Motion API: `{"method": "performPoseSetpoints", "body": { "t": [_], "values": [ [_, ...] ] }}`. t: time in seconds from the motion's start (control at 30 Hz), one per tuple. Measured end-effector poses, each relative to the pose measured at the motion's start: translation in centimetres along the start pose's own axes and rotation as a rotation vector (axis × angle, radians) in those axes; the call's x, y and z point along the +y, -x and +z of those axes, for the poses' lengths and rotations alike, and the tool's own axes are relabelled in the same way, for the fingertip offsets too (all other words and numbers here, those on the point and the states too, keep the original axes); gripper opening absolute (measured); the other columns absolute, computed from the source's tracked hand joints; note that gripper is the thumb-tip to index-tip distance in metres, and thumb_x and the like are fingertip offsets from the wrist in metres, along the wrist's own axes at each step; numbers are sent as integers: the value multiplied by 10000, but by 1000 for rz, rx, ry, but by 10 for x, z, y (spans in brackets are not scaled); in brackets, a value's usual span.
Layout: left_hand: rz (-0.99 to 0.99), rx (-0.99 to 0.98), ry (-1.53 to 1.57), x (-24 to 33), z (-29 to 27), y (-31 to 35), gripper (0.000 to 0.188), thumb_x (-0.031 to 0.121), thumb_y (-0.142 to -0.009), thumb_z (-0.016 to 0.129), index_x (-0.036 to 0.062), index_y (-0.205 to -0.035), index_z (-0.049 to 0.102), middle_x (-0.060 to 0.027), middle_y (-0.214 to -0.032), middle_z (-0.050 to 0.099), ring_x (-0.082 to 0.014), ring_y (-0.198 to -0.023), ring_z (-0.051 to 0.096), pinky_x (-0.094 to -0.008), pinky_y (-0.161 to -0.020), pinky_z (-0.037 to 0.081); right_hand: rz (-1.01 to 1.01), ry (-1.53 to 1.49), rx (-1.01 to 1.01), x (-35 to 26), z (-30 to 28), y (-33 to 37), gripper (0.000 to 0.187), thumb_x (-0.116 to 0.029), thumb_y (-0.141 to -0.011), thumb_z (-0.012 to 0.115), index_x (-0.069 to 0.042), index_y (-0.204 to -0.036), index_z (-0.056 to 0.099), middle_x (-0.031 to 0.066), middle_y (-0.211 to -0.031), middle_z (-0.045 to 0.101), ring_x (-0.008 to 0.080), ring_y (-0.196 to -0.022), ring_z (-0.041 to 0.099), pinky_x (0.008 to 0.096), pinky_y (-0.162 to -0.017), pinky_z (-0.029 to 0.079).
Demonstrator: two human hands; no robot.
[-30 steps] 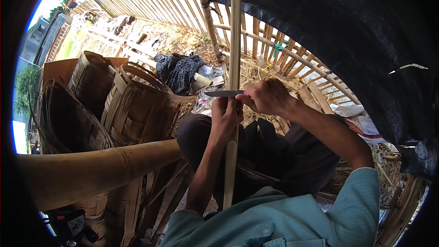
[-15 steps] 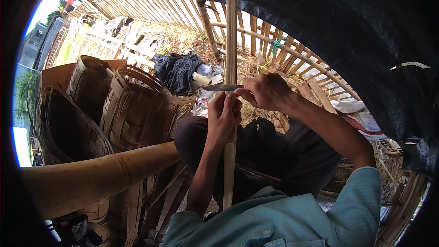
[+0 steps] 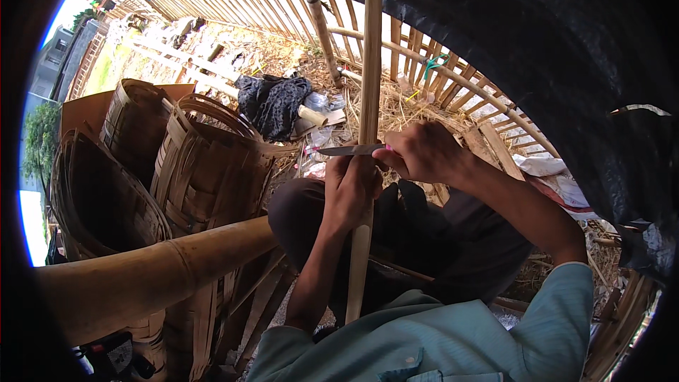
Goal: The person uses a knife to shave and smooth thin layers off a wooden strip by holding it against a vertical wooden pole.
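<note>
A long pale bamboo strip stands nearly upright in front of me, its lower end against my shirt. My left hand is closed around the strip at about its middle. In my right hand is a knife with a narrow grey blade; a bit of pink shows at its grip. The blade lies across the strip just above my left fingers and points left. My right thumb rests close to the left hand, beside the strip. The fingers wrapped round the knife handle hide most of it.
A thick bamboo pole crosses at the lower left. Beyond it stand several woven bamboo baskets. Dark cloth lies on the littered ground ahead. A bamboo fence runs behind, and black sheeting hangs at the right.
Both hands and the knife have shifted slightly down and to the right. The strip's upper end has tilted to the right. Both grips stay the same.
</note>
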State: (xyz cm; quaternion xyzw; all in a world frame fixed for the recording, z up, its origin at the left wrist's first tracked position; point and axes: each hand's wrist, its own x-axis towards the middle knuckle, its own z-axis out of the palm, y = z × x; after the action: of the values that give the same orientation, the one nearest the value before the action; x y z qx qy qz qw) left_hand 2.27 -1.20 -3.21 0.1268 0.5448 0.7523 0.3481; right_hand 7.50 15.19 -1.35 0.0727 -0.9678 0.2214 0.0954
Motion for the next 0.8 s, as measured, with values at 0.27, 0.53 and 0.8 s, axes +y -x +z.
{"method": "performPoseSetpoints", "body": {
  "t": [0.27, 0.53, 0.8],
  "values": [
    [-98, -1, 13, 7, 7, 3, 251, 244, -961, 431, 21, -907, 534, -13, -703, 485, -46, -514, 390, -192, -439, 331, 2, 69, 108, 12, 4, -7, 492, -438, -876, 496, -27, -608, 539, 143, -463, 514, 313, -449, 575, 387, -416, 454],
    [-96, 4, 28, 9, 4, 4, 250, 241, -970, 408, 25, -909, 519, -8, -701, 491, -42, -514, 389, -188, -432, 326, 13, -1, 83, 7, 2, -9, 452, -413, -861, 534, -34, -616, 541, 147, -468, 521, 319, -448, 573, 400, -410, 449],
    [-78, -36, -47, 9, 10, 7, 230, 198, -969, 405, 3, -939, 523, -25, -712, 515, -45, -493, 404, -192, -428, 350, 136, 70, 81, 27, -17, -19, 411, -351, -874, 530, -33, -615, 541, 148, -451, 496, 320, -455, 565, 408, -429, 443]
  ]
}}
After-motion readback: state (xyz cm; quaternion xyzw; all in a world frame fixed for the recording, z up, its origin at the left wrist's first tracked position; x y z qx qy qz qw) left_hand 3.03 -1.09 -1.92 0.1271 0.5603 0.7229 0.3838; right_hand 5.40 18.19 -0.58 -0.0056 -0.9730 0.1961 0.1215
